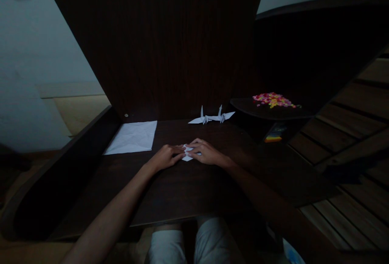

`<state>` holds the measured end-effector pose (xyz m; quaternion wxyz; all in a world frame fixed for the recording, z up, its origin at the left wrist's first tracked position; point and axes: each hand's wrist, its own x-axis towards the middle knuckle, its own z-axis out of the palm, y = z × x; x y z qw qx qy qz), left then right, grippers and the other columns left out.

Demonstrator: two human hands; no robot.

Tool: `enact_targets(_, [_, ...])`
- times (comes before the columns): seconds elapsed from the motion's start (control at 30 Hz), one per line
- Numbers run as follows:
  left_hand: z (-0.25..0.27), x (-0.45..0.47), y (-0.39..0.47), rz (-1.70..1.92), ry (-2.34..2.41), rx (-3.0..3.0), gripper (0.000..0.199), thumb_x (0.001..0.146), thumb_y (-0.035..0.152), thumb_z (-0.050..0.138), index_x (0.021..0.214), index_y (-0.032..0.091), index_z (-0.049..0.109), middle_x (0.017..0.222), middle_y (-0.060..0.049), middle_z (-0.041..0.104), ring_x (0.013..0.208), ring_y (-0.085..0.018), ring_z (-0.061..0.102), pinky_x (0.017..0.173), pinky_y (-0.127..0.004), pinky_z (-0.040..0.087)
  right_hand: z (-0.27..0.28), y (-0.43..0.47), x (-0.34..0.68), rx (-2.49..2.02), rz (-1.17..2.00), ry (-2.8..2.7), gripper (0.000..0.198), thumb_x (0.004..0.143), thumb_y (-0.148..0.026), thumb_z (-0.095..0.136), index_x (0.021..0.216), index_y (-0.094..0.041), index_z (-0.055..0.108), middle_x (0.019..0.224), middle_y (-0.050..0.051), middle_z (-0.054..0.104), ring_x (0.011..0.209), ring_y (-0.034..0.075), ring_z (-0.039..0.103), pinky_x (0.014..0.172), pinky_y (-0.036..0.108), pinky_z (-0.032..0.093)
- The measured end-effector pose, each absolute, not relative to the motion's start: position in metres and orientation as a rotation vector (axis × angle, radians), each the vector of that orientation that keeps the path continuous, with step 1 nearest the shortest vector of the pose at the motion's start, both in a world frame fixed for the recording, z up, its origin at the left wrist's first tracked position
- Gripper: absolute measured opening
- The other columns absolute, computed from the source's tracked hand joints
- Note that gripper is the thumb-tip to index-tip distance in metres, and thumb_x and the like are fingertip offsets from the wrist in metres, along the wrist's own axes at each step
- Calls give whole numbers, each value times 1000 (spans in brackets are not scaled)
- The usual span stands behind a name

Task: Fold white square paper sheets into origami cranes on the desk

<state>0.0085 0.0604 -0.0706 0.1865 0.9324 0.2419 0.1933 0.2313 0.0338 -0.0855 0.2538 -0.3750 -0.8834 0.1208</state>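
A small piece of folded white paper (187,158) lies on the dark desk in front of me, partly covered by my fingers. From the left, my left hand (166,156) holds its edge with thumb and fingers. My right hand (208,153) grips the opposite side, its fingers reaching over the top of the paper. Behind my hands stand two white origami cranes (204,119), side by side near the back panel. To the left rests a flat stack of white paper sheets (133,137) with crease lines on top.
A curved shelf (258,112) at the right carries a heap of small pink, red and yellow pieces (275,100). Below it is a yellow-and-orange item (272,138). A raised side panel (67,167) bounds the desk (182,199) on the left. Wooden slats (343,126) stand at far right.
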Motion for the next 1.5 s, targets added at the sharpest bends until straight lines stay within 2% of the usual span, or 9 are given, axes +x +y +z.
enact_targets(0.17, [-74, 9, 61, 601, 754, 2623, 28, 91, 30, 48, 109, 19, 65, 112, -5, 68, 104, -18, 64, 95, -30, 47, -89, 36, 230, -1112, 374, -2262, 37, 85, -25, 60, 122, -21, 58, 111, 8, 66, 102, 19, 60, 89, 34, 49])
enact_targets(0.33, [-74, 7, 65, 543, 613, 2712, 27, 89, 26, 48, 104, 18, 69, 117, -7, 66, 114, -19, 58, 103, -35, 42, -85, 37, 234, -1027, 341, -2388, 23, 85, -24, 60, 106, -21, 69, 111, 8, 68, 107, 20, 60, 93, 35, 47])
enact_targets(0.57, [-71, 5, 62, 502, 630, 2767, 30, 84, 33, 58, 106, 17, 69, 120, -11, 63, 115, -22, 57, 101, -36, 45, -83, 35, 237, -1006, 291, -2449, 34, 81, -40, 63, 108, -20, 69, 113, 10, 68, 111, 23, 60, 96, 35, 46])
enact_targets(0.73, [-72, 8, 60, 585, 584, 2813, 28, 88, 29, 53, 106, 16, 69, 114, -9, 67, 109, -20, 62, 98, -34, 47, -82, 32, 233, -968, 284, -2444, 45, 77, -46, 67, 115, -22, 65, 118, 7, 65, 113, 23, 59, 97, 34, 45])
enact_targets(0.87, [-70, 10, 57, 615, 602, 2801, 29, 90, 28, 49, 111, 17, 66, 114, -8, 67, 108, -19, 62, 97, -32, 47, -81, 31, 232, -1001, 226, -2443, 41, 78, -44, 65, 111, -19, 66, 116, 9, 66, 110, 23, 61, 96, 35, 46])
enact_targets(1.1, [-69, 9, 57, 572, 644, 2778, 32, 93, 32, 44, 118, 21, 60, 118, -6, 65, 108, -20, 61, 97, -34, 45, -78, 28, 233, -1050, 185, -2422, 41, 83, -38, 62, 120, -20, 61, 119, 9, 64, 109, 23, 62, 93, 34, 48])
enact_targets(1.33, [-73, 10, 57, 553, 850, 2812, 37, 96, 35, 37, 124, 18, 54, 107, -10, 68, 92, -21, 66, 83, -32, 50, -77, 27, 233, -1081, 204, -2394, 61, 78, -42, 67, 131, -19, 50, 125, 10, 61, 113, 24, 59, 97, 35, 46])
enact_targets(1.5, [-72, 10, 59, 513, 733, 2806, 33, 96, 31, 36, 117, 19, 58, 110, -9, 67, 99, -20, 64, 88, -31, 48, -77, 26, 230, -1048, 190, -2390, 50, 84, -35, 60, 129, -17, 52, 125, 8, 61, 113, 22, 59, 97, 34, 46])
